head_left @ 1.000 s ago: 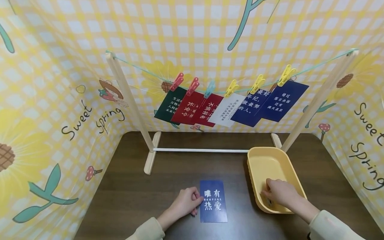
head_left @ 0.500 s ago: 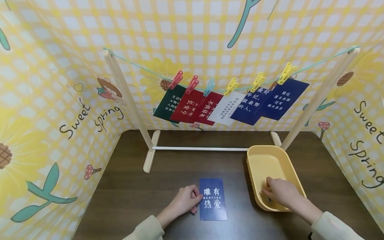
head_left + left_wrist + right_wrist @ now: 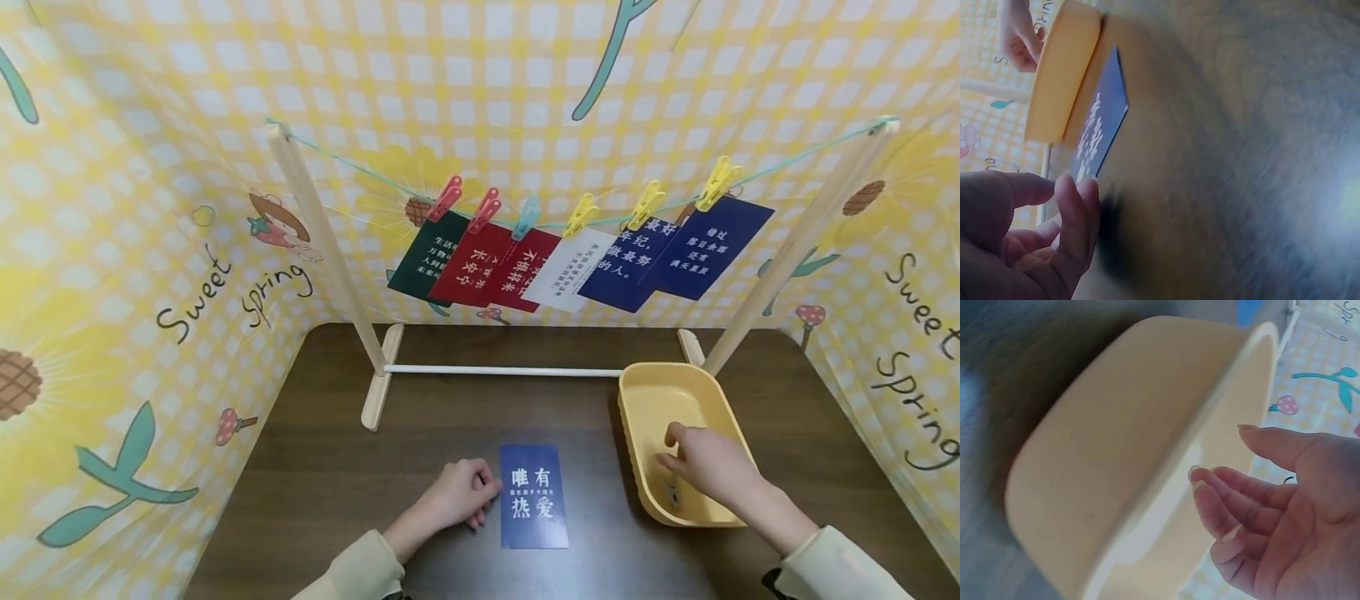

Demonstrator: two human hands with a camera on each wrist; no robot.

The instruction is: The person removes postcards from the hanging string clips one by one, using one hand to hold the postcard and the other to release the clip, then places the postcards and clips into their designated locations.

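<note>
A blue card [image 3: 534,517] with white characters lies flat on the table. My left hand [image 3: 459,493] rests at its left edge, fingers loosely bent with the fingertips right at the card; the left wrist view shows a gap between thumb [image 3: 1038,187] and fingers. Over the yellow plastic basket [image 3: 633,450] hovers my right hand [image 3: 708,460], loosely curled and holding nothing in the right wrist view. Below its fingers a small greyish clip [image 3: 672,493] lies on the basket floor, partly blurred.
Behind stands a wooden frame [image 3: 322,242] with a green string [image 3: 810,154]. Red, blue and yellow clothespins [image 3: 581,215] hold several cards [image 3: 712,250] on it. A white rod [image 3: 502,371] joins the feet. Checked cloth [image 3: 480,67] surrounds the table [image 3: 450,433].
My right hand has lifted slightly and its fingers have parted, uncovering the small clip in the basket. My left hand has drawn back a little to the left from the card.
</note>
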